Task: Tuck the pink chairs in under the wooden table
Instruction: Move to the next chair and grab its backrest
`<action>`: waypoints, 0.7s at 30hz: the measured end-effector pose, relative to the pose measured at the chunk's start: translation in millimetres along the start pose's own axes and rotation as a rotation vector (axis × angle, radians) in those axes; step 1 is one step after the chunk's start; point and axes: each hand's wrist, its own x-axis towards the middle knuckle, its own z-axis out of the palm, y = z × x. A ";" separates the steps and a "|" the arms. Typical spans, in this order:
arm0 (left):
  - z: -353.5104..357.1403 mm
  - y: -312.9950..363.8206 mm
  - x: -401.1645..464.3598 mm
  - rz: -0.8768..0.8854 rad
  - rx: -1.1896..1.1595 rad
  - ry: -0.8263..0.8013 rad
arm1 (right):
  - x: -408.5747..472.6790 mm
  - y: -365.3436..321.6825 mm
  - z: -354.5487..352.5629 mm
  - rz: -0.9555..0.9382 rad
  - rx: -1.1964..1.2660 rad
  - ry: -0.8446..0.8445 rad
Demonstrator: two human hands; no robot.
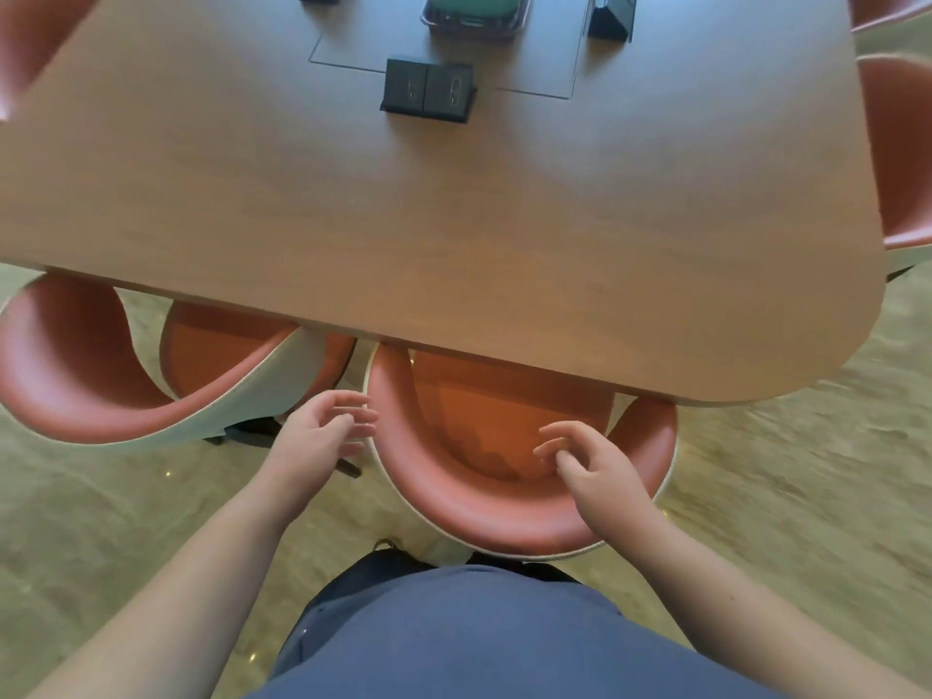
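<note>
From the head view, the left hand (323,436) hovers just left of the near pink chair (484,517), fingers (353,398) loosely spread and holding nothing. The right hand (590,466) hangs over that chair's curved backrest, fingers relaxed and apart; whether they touch it is unclear. This chair's seat sits partly under the wooden tabletop (403,219). A second pink chair (75,375), a smooth rounded shell, stands to the left, angled. Two more show at the right edge. A black twin socket box (427,90) sits on the tabletop.
</note>
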 end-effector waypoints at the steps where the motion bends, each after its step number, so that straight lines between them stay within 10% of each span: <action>1: -7.8 5.6 -5.2 0.027 -0.025 0.011 | -2.5 -8.8 2.0 -0.025 0.032 0.017; 21: -275.5 14.5 -40.6 0.471 -0.142 -0.073 | -90.9 -222.2 231.5 -0.398 0.404 0.244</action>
